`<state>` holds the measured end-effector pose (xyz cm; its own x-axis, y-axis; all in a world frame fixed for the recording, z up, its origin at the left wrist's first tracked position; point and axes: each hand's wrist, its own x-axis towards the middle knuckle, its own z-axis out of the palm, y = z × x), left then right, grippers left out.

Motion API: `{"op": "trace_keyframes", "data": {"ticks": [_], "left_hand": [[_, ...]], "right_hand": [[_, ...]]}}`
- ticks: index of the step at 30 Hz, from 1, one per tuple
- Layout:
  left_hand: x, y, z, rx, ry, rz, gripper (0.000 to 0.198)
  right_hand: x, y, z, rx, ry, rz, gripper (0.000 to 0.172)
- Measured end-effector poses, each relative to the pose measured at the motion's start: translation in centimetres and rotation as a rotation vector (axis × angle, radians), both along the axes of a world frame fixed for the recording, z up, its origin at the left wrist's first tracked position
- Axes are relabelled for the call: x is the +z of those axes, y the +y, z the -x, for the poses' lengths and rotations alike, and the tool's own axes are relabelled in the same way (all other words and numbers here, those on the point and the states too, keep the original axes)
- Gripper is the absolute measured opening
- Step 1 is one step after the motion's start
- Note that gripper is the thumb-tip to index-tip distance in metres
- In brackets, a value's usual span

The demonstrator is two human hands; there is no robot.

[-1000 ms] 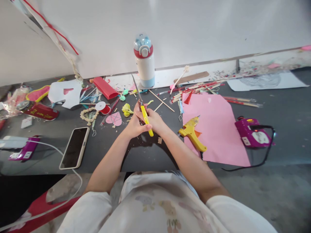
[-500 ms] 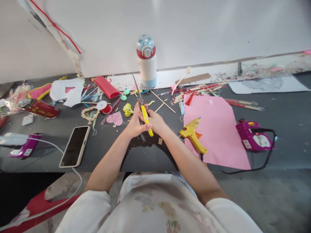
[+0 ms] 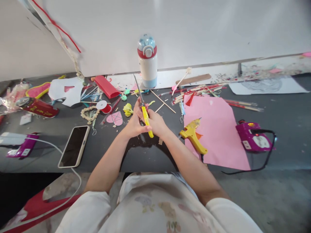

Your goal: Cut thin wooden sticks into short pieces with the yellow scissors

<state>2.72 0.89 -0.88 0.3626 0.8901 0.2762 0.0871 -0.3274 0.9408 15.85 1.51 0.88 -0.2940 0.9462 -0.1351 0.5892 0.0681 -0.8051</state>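
The left hand (image 3: 134,126) and right hand (image 3: 157,122) meet at a yellow-handled bladed tool (image 3: 146,119), positioned between them above the table (image 3: 143,158); which hand grips it cannot be determined. To their left lie a pink heart (image 3: 115,118) and, slightly farther, a yellow crumpled piece (image 3: 127,110). Beyond, a bottle (image 3: 148,68) stands upright.

Red can (image 3: 39,107) with yellow characters (image 3: 46,111) on its side, too blurred to read, no text legible elsewhere
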Motion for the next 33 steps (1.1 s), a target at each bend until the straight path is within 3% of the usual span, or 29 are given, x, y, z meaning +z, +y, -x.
{"op": "trace_keyframes", "data": {"ticks": [2,4,7,10,14,19,23,27,33], "left_hand": [[0.2,0.2,0.4,-0.009,-0.02,0.001,0.104],[0.3,0.7,0.9,0.073,-0.073,-0.041,0.09],[0.7,1.3,1.6,0.352,-0.12,-0.172,0.058],[1.3,1.5,2.2,0.623,-0.032,-0.368,0.038],[1.5,1.3,3.2,0.792,0.187,-0.49,0.024],[1.6,1.4,3.4,0.81,0.208,-0.449,0.024],[2.0,1.5,2.5,0.749,0.028,-0.348,0.028],[2.0,1.4,1.9,0.661,0.034,-0.221,0.031],[1.9,1.4,2.1,0.709,0.034,-0.29,0.03]], "right_hand": [[0.2,0.1,-0.1,-0.006,0.018,0.006,0.045],[0.3,0.1,-0.2,-0.014,0.038,0.005,0.043],[0.4,0.0,-0.3,-0.014,0.074,-0.02,0.041],[0.2,-0.2,-0.2,-0.012,0.094,-0.117,0.04],[-0.4,-0.2,0.0,-0.038,0.058,-0.317,0.041],[-0.7,-0.1,0.1,-0.074,0.004,-0.409,0.044],[-0.6,0.0,0.0,-0.122,0.003,-0.44,0.047],[-0.5,0.1,-0.3,-0.15,-0.005,-0.443,0.05],[-0.7,0.1,-0.3,-0.105,0.002,-0.405,0.051]]}}
